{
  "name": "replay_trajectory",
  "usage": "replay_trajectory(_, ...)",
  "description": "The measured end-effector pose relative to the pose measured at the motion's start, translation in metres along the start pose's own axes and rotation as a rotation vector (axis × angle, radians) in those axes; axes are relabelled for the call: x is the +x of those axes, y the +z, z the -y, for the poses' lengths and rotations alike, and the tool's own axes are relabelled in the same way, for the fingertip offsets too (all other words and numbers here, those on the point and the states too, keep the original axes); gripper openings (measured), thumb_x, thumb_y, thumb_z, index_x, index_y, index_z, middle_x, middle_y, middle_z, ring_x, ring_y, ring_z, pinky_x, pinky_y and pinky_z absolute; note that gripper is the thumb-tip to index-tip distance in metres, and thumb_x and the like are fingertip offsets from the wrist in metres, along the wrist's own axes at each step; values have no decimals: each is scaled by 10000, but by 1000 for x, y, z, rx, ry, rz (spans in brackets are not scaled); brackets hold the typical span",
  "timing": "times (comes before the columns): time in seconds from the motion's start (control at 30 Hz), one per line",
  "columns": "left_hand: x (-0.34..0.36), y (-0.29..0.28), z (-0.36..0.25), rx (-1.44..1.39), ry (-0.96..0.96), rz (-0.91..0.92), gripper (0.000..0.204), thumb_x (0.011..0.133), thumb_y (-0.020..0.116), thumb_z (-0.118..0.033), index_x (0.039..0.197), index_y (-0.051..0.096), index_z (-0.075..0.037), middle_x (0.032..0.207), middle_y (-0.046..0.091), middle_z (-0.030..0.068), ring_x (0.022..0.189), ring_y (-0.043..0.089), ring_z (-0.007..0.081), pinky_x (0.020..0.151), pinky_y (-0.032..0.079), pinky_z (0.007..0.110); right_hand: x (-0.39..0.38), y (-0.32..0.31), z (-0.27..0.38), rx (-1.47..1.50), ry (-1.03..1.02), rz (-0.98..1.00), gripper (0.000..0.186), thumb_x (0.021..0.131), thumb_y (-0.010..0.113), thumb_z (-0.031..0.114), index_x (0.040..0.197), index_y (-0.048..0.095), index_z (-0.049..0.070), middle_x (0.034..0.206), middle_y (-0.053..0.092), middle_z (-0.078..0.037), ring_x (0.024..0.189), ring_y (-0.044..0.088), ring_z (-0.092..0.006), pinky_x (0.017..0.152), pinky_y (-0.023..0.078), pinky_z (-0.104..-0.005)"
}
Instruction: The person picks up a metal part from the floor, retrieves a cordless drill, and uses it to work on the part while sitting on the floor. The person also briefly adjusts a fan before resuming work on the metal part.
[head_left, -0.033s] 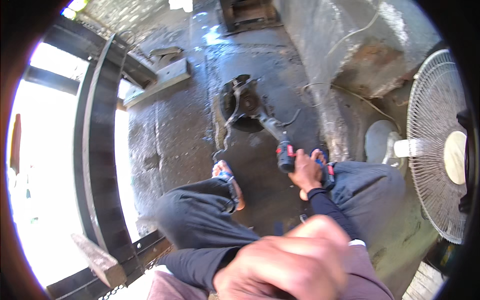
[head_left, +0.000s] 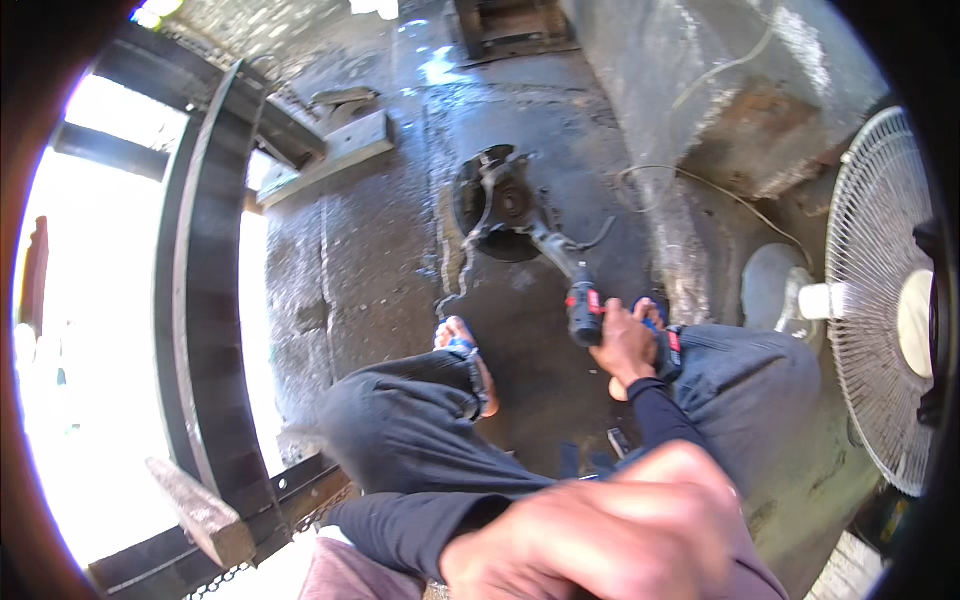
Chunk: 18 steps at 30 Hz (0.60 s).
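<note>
My right hand (head_left: 628, 345) is wrapped round the handle of a black and red cordless power tool (head_left: 584, 315), low over the floor beside my right foot. The tool's front end points away from me, toward a metal arm of a dark wheel hub assembly (head_left: 512, 203) with a round backing plate. Whether the tool touches that arm is hard to make out. Close to the camera, my left hand (head_left: 600, 540) is large and smeared by motion. Its knuckles show, but the fingertips and anything in them are hidden.
At right stands a white-caged fan (head_left: 870, 290), near a thin cable (head_left: 740, 195) along the rough wall. A dark steel frame (head_left: 215, 280) rises at left. A metal beam (head_left: 340, 155) lies beyond it. My sandalled feet (head_left: 460, 340) flank the dark, wet-looking floor (head_left: 530, 390).
The view has shifted slightly, so the scene sits a little farther right. My left hand appears slightly lower and farther right. My right hand keeps its hold on the power tool.
</note>
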<state>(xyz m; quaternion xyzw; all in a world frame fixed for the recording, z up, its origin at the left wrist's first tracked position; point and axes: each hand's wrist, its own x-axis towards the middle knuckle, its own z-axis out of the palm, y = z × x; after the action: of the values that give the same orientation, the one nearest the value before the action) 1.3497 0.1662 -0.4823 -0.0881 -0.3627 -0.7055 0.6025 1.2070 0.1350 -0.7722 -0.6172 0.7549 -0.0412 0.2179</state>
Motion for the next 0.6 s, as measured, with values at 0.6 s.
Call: replay_trajectory(0.6,9,-64,-38,255,-592,784,215,988,627,-182,1124,681,-25,1184,642,179,1168,572,379,982,476,446,2,-8,13,-96,-44,-17,537,714,842,235,1116,533,59,1034,722,-188,1025,680,-438,1003,448,-616)
